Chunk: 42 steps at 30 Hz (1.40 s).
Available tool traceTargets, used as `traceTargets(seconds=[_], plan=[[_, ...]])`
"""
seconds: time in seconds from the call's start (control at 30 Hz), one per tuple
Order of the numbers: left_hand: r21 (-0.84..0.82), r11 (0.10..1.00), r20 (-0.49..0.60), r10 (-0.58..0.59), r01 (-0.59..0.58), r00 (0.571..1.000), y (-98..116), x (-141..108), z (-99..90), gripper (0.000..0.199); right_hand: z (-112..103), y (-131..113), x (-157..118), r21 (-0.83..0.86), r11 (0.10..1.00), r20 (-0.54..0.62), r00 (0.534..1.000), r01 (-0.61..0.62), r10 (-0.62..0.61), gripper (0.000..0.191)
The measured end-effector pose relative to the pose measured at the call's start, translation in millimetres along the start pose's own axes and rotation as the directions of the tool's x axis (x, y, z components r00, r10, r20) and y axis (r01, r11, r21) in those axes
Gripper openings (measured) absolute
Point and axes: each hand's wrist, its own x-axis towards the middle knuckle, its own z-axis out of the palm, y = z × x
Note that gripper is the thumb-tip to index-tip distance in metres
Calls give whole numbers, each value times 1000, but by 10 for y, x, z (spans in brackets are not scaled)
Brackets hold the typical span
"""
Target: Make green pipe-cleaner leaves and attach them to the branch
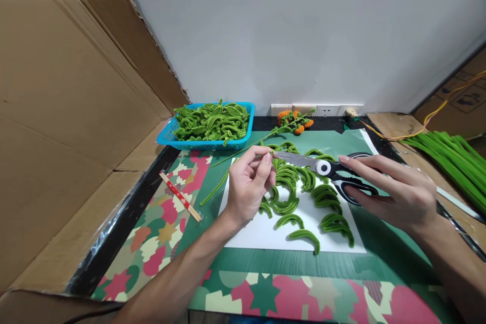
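My left hand (248,185) is closed in a pinch above the white paper (250,238), at the tip of the scissors. A bit of green pipe cleaner shows at its fingertips, mostly hidden. A long green pipe cleaner (213,190) sticks out to the left behind this hand; I cannot tell whether it is the same piece. My right hand (398,187) grips the black-and-white handles of the scissors (299,160), their blades pointing left. On the paper lie several curved green pipe cleaner pieces (305,235), some in small bunches.
A blue basket (161,137) heaped with green pieces stands at the back left. Behind the paper lies an orange-flowered stem (284,120). Wrapped chopsticks (180,196) lie on the patterned mat (152,235). Long green pipe cleaners (451,159) and a yellow cable (436,111) are at the right.
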Motion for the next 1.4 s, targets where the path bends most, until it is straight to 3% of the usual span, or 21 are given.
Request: traceTargets(seconds=[0.27,1.0,1.2,1.4], plan=[[72,997,-12,33,-32,999,-22,6,-4,25,-19,-12,6,4,1000,34,999,-21,21,72],[120,989,5,85,-85,996,-49,-10,-15,21,-19,10,-19,8,1000,49,999,-13,13,69],[182,976,0,122,-120,993,-43,-3,-37,22,-20,-13,3,174,979,93,992,-105,90,53],[287,924,43,252,-253,967,-16,-8,-64,15,-89,10,84,457,838,292,940,-300,177,33]])
